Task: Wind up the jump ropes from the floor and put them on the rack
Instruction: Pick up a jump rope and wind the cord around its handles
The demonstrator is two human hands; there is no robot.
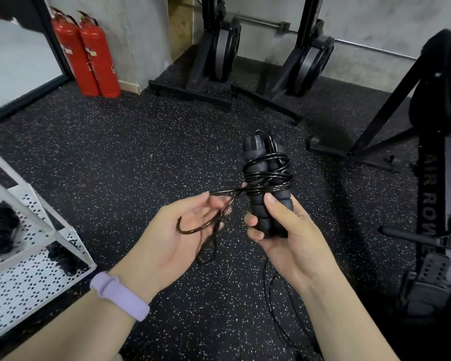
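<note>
speckled black gym floor (120, 152) | right hand (284, 235) gripping both jump rope handles (267, 188) upright, cord coiled around them | left hand (177, 230) half-open – loose cord loop (193, 230) across its fingers | white perforated rack (24, 277) at left

Matt foam handles (267, 194); glossy cord (266, 175); speckled rubber floor (130, 152).

So the right hand (284, 230) has both jump rope handles (268, 186) held upright together, cord (268, 175) wrapped around them. The loose end runs left into the left hand (177, 235) and a loop hangs below it. Rack (37, 256) sits at the far left with wound ropes (0, 227) on its shelf. Two fire extinguishers (86, 56) stand behind it against the wall, rowing machines (258, 53) behind and to the right. More cord (276, 308) trails on the floor (115, 152) under the right hand.
</note>
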